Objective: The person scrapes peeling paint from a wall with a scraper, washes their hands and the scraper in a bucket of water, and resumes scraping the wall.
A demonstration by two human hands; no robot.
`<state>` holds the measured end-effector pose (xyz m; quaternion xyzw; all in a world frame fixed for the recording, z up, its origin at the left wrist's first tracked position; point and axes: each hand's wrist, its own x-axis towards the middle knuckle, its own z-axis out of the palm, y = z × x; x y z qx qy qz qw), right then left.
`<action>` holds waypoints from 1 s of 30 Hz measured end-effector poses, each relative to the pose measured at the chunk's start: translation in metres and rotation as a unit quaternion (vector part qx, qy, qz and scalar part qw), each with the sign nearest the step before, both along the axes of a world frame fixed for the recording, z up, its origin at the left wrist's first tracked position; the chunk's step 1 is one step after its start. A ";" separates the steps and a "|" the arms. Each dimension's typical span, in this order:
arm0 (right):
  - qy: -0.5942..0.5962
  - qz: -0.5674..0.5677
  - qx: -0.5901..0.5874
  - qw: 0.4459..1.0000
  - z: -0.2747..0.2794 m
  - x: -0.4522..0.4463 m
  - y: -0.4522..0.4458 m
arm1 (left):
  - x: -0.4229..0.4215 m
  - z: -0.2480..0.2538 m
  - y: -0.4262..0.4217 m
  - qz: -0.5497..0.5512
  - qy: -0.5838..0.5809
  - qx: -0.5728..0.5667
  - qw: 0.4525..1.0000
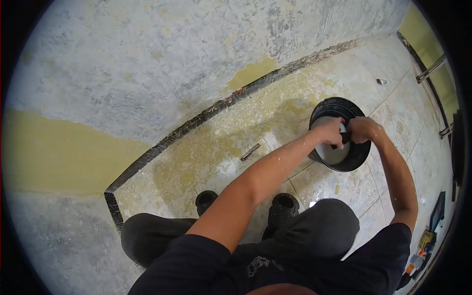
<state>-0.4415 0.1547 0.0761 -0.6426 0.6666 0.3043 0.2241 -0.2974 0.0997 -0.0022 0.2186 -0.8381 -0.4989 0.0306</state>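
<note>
A black bucket [362, 156] stands on the tiled floor at the right of the view, with a pale, whitish material [333, 154] inside. Over its opening, my left hand [328, 133] is closed around part of a dark tool [345, 138]. My right hand [365, 130] is also closed on the dark tool, at the bucket's right side. Both hands are close together, just within the rim. Most of the tool is hidden by the fingers, so its shape cannot be made out.
A small stick-like piece [250, 152] lies on the flake-covered floor [206, 157]. The patchy wall [147, 59] rises ahead. A small object [381, 81] lies beyond the bucket. Metal legs [430, 69] and several items, including a yellow pack [426, 239], are at right.
</note>
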 end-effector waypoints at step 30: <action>-0.047 -0.103 -0.325 0.939 0.053 -0.025 0.108 | -0.081 -0.122 0.020 -0.172 -0.312 -0.281 0.891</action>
